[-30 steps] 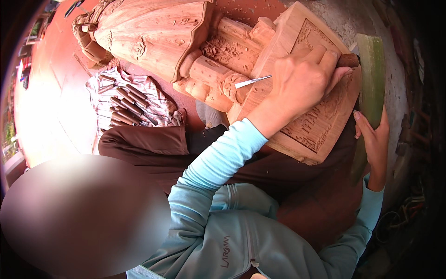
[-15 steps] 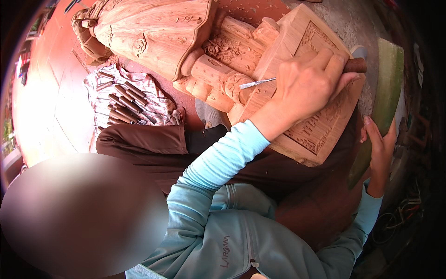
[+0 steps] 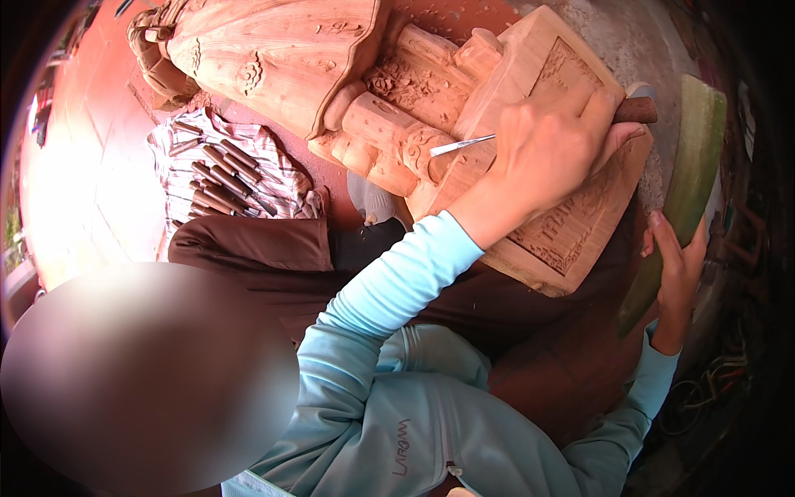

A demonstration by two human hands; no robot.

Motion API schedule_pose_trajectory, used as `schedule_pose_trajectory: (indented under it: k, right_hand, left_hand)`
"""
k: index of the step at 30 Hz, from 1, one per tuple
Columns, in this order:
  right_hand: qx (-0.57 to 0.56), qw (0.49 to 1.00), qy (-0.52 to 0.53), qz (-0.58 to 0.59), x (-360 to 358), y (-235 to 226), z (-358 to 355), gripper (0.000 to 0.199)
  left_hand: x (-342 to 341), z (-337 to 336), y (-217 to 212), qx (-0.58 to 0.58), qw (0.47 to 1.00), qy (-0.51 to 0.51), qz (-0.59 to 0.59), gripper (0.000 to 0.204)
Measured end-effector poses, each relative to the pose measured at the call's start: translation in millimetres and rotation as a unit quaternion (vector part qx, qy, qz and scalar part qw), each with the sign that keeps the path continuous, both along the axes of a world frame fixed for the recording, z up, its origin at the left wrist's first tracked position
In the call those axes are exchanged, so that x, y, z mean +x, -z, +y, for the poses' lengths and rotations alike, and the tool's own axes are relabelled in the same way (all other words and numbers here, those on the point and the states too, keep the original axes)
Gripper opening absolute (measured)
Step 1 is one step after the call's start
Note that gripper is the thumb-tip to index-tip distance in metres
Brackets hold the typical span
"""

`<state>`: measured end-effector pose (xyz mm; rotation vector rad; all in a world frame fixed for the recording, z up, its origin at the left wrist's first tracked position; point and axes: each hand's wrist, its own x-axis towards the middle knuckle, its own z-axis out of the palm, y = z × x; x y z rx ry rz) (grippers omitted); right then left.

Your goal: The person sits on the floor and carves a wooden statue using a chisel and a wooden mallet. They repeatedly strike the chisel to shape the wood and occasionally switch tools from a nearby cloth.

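- So the green club point(image 3: 700, 149) had swung out toward the right edge; a second earlier it sat right by the chisel's butt, and now there was a gap.
- Left hand point(image 3: 551, 153), upper right of centre: fingers curled snugly around the chisel point(image 3: 464, 144), butt poking out past the thumb.
- Right hand point(image 3: 679, 261), far right: thumb on the near side of the club, other fingers mostly hidden but seemingly wrapped behind it.
- Blade tip was at the rounded carving beside the base point(image 3: 509, 83); couldn't tell if it touched.
- Carved wooden figure point(image 3: 281, 62) lay across the top of the frame, base toward upper right. Robe folds, flowers and the base's bordered panel point(image 3: 542, 257) were already cut. My guess: the lumpy bits near the tip still needed refining, and loose shavings point(image 3: 393, 83) sat in the hollow.
- Room-wise, the club had space right of the base edge; trousers point(image 3: 248, 240) crowded in below.
- Spare tools point(image 3: 224, 170) sat on a striped cloth point(image 3: 281, 157), left of centre.
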<state>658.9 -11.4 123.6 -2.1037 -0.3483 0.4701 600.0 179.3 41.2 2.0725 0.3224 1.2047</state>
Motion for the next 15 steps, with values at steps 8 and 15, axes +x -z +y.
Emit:
schedule_pose_trajectory:
  k: [8,15]
  right_hand:
    - [-0.108,0.984,-0.081,-0.114,17,9,0,0.048]
    - [-0.124,0.966,-0.133,-0.181,28,13,3,0.050]
  left_hand:
    - [5,3,4,-0.008,0.999,-0.027,0.016,0.027]
    - [9,6,6,-0.021,0.999,-0.043,0.013,0.026]
